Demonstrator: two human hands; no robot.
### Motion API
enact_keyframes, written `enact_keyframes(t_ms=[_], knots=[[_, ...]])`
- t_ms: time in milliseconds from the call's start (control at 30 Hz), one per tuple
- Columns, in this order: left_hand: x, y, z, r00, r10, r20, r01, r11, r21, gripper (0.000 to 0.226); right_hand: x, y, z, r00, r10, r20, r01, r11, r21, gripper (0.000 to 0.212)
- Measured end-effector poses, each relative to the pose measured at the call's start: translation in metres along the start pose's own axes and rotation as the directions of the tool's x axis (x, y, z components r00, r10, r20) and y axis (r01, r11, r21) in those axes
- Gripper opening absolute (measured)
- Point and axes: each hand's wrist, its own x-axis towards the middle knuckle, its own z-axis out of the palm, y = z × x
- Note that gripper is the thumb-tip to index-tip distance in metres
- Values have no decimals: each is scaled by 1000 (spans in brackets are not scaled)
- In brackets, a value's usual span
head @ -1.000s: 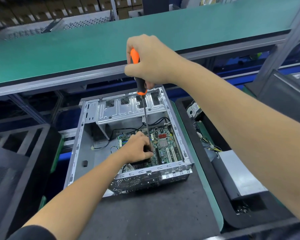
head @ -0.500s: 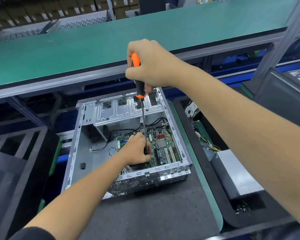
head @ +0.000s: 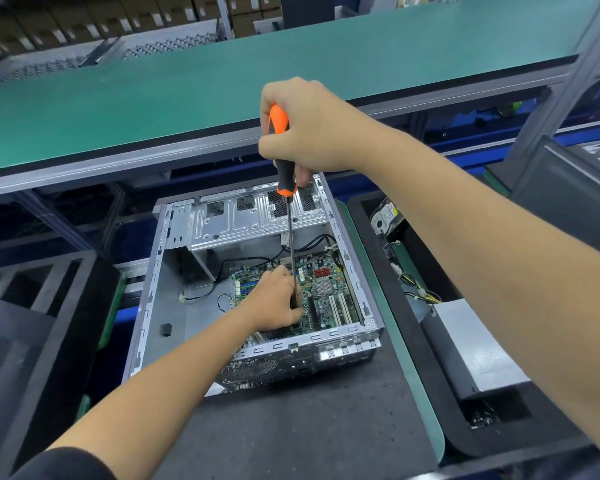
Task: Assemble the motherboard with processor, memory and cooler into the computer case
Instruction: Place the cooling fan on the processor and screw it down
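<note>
The computer case (head: 257,289) lies open-side-up at the centre of the frame on a dark worktop (head: 309,427). The motherboard (head: 326,292) sits inside it, toward the case's right wall.

We grip the orange-and-black handle of the screwdriver (head: 280,147) in our right hand (head: 309,129), fingers wrapped round it. The shaft runs almost straight down to the board.

Our left hand (head: 274,303) rests on the motherboard with its fingers curled at the lower end of the shaft. The tip, and whatever it meets, is hidden behind these fingers. We cannot tell whether the fingers pinch the shaft or only lie beside it.

The left hand also covers the middle of the board. We cannot make out a processor, memory or cooler from this view.

A grey metal box (head: 478,348) lies in a tray at the right of the frame. Our right forearm cuts off part of it.
</note>
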Motion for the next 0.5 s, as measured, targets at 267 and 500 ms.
enact_keyframes(t_ms=[267, 500], knots=[[0, -5, 2, 997, 28, 74, -20, 994, -107, 17, 4, -8, -17, 985, 56, 166, -46, 997, -64, 10], [1, -4, 0, 989, -14, 146, 49, 970, -238, 31, 7, -17, -32, 948, 77, 309, -2, 972, -235, 10]])
